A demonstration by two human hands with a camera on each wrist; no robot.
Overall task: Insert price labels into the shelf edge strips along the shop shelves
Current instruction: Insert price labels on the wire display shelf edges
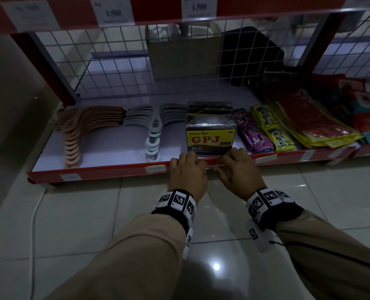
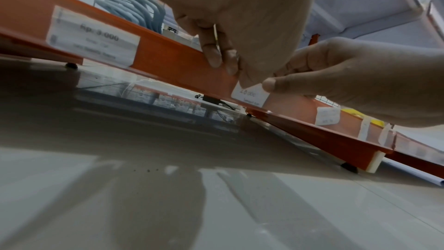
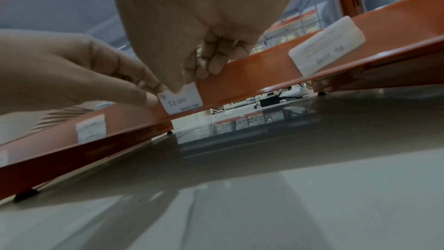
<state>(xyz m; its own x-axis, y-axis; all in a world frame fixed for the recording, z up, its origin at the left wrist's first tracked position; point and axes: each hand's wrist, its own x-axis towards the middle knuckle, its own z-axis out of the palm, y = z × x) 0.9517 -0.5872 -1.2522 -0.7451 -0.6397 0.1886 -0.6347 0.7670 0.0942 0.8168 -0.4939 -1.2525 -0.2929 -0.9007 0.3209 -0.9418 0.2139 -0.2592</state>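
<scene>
Partly hidden label (image 3: pixel 182 100) (10.000) — hands (image 1: pixel 214 167) covering

1. A stack of tan hangers (image 1: pixel 75 135) lies at the left of the bottom shelf, with a stack of pale grey hangers (image 1: pixel 152 131) just beside it.
2. A yellow-labelled box marked GPJ (image 1: pixel 211 131) stands right of the grey hangers, near the shelf's front.
3. Purple sachets (image 1: pixel 252 133), yellow sachets (image 1: pixel 272 131) and red packets (image 1: pixel 309 120) fan out to the box's right.
4. A white wire grid (image 1: pixel 119 61) backs the shelf.
5. Glossy pale floor tiles (image 1: pixel 93 224) lie below.
</scene>
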